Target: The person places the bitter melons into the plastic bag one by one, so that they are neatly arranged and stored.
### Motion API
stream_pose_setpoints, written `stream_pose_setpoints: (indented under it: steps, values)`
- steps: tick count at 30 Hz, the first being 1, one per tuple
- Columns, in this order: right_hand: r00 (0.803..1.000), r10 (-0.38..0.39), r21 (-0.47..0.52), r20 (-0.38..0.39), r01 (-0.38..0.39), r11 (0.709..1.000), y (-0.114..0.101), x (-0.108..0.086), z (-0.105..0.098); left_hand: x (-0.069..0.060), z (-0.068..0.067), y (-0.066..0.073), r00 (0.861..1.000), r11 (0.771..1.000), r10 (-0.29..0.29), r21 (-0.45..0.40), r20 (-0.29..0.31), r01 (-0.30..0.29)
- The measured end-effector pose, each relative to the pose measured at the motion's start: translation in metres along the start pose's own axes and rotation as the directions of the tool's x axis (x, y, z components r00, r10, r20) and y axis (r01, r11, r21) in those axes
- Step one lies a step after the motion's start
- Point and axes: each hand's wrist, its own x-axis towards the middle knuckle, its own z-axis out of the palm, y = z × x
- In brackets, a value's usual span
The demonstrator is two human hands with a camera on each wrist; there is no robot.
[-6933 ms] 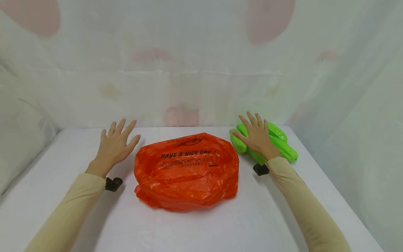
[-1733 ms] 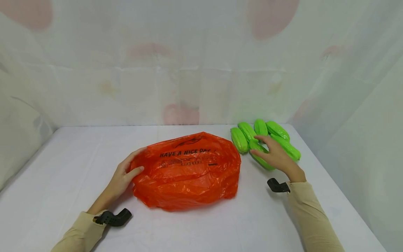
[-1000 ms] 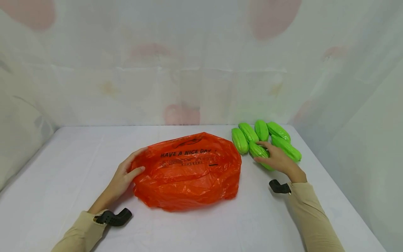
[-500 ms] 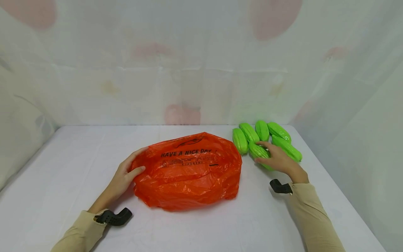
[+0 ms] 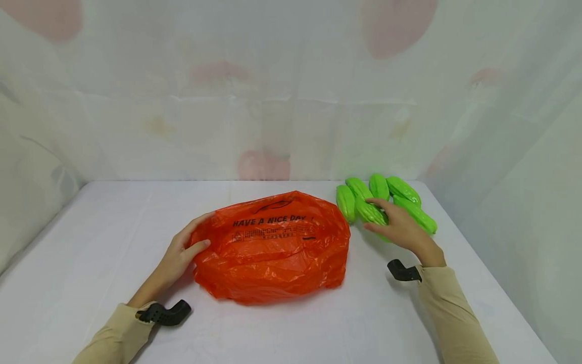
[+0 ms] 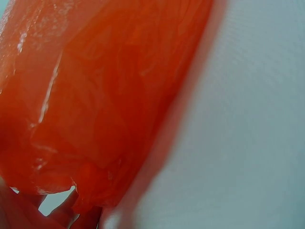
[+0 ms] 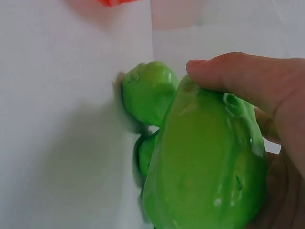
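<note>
A pale curtain (image 5: 291, 129) with faded pink shapes hangs behind a white table (image 5: 282, 333). At the table's centre sits an orange-red plastic bag (image 5: 273, 258), its mouth spread; dark lettering on its far side reads "HAVE A NICE DAY". The left hand (image 5: 179, 248) grips the bag's left rim, thumb inside, fingers outside; the left wrist view adds what the head view hides — fingers beneath the translucent plastic. Right of the bag, the right hand (image 5: 401, 227) holds a ridged green gourd (image 5: 370, 212) between thumb and fingers. The right wrist view shows this gourd's broad end close up, with a soft shadow on the table beside it. Five other green gourds (image 5: 415, 215) cluster nearby, outside the bag. Smallest are the black wrist mounts (image 5: 165, 314), one at each cuff. Compared with half a second ago, the held gourd has shifted slightly farther from the person — the bag and left hand have stayed put.
</note>
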Motion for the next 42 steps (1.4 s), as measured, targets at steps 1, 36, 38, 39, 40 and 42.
stream_pose_setpoints:
  steps: [1,36,38,39,40,42]
  values:
    - [1.0,-0.001,-0.003,-0.005,0.001,1.0,-0.002,0.0,0.0,0.0,0.0,0.0,1.0,1.0,0.0,0.001,0.001,0.0]
    - [0.981,-0.162,-0.003,-0.109,0.162,0.987,-0.054,-0.009,0.001,-0.002,0.0,0.001,1.0,1.0,-0.012,0.017,0.006,0.012]
    - [0.978,-0.172,-0.005,-0.118,0.173,0.985,-0.057,-0.009,0.002,-0.001,0.0,0.001,1.0,1.0,-0.008,0.016,0.006,0.008]
    - [0.976,-0.178,-0.004,-0.123,0.179,0.984,-0.058,-0.009,0.002,-0.001,0.0,0.0,1.0,1.0,-0.008,0.016,0.006,0.008]
    - [0.974,-0.185,-0.002,-0.13,0.186,0.983,-0.059,-0.009,0.003,-0.001,0.001,0.001,1.0,1.0,-0.007,0.016,0.006,0.007]
    - [0.97,-0.195,0.001,-0.142,0.197,0.98,-0.062,-0.01,0.004,0.0,0.001,0.0,1.0,1.0,-0.005,0.018,0.005,0.005]
